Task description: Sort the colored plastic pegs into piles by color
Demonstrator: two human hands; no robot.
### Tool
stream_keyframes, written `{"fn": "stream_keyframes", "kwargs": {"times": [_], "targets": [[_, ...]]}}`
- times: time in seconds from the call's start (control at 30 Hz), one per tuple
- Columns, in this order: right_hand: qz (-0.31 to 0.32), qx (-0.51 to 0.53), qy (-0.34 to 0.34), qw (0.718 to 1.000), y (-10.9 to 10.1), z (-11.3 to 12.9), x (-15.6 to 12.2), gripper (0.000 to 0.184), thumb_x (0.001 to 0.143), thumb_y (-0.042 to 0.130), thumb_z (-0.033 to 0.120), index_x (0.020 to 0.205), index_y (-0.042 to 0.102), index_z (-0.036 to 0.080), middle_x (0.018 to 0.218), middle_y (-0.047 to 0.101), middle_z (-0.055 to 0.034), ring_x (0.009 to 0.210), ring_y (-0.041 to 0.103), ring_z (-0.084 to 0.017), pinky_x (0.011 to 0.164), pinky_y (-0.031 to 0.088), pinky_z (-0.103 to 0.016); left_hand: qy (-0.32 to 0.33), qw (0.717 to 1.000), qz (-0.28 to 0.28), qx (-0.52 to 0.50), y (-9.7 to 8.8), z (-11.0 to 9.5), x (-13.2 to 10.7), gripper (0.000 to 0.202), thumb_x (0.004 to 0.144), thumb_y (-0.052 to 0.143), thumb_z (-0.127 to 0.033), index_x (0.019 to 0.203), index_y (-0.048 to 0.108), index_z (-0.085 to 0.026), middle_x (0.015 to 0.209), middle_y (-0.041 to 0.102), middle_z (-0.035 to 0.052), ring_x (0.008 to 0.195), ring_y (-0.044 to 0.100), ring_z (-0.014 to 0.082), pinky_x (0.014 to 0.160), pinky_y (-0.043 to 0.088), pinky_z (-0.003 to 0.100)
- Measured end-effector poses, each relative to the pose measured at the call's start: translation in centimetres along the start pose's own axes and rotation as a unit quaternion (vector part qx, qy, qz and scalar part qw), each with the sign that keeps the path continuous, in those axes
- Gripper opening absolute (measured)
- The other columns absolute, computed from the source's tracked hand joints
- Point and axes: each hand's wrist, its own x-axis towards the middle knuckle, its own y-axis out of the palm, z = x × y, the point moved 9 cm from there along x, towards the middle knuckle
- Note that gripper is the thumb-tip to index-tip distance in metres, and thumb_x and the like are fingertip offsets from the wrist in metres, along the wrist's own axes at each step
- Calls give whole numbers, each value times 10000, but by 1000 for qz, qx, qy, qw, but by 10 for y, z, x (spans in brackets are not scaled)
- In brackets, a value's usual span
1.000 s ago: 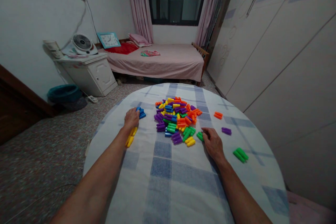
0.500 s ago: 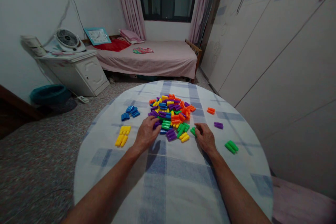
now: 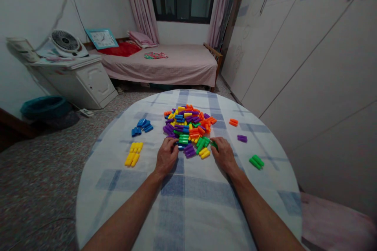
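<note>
Both my hands are at the near edge of a pile of coloured blocks (image 3: 188,126) in the middle of the table.
My left hand (image 3: 167,156) is half curled, thumb close to the fingers, at the pile's left front edge; I cannot tell whether it grips a block. My right hand (image 3: 223,153) curls at the right front edge, its fingers partly covering a green block (image 3: 215,145); whether they pinch it, I cannot tell. Farther out, blue blocks (image 3: 142,124) and yellow blocks (image 3: 133,154) lie to my left, an orange block (image 3: 233,122) and a purple block (image 3: 242,138) to my right, all on the checked tablecloth (image 3: 206,204).
</note>
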Motion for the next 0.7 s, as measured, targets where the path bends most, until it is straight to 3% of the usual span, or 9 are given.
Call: {"fn": "stream_keyframes", "kwargs": {"times": [0.2, 0.4, 0.57, 0.7], "targets": [[-31, 45, -20, 998, -5, 10, 1, 311, 873, 459, 180, 1146, 605, 149, 1114, 599, -110, 1056, 515, -225, 945, 407, -363, 4, 1000, 11, -3, 3, 0, 1, 263, 839, 471, -169, 1042, 638, -160, 1040, 583, 66, 937, 584, 149, 810, 503, 273], [60, 14, -86, 994, 14, 28, 1, 409, 894, 520, 244, 1301, 522, 209, 1372, 495, -74, 1255, 423, -226, 1009, 339, -392, 17, 1000, 15, 12, 6, -2, 2, 268, 846, 446, -157, 1034, 637, -161, 1057, 576, 71, 974, 583, 159, 840, 501, 284], [52, -22, -37, 998, 13, 28, 2, 319, 859, 561, 264, 1165, 582, 177, 1192, 581, -87, 1114, 488, -215, 925, 361, -339, 15, 1000, 17, 15, 5, -2, 3, 264, 838, 447, -161, 1023, 636, -159, 1040, 577, 69, 967, 581, 166, 837, 500, 291], [49, -95, 23, 994, 7, 27, 0, 299, 837, 520, 196, 1122, 612, 211, 1090, 569, -77, 1041, 480, -210, 875, 343, -315, 12, 1000, 17, 13, 5, -2, 3, 266, 832, 440, -163, 1011, 636, -164, 1027, 576, 65, 957, 581, 169, 822, 499, 292]]}}
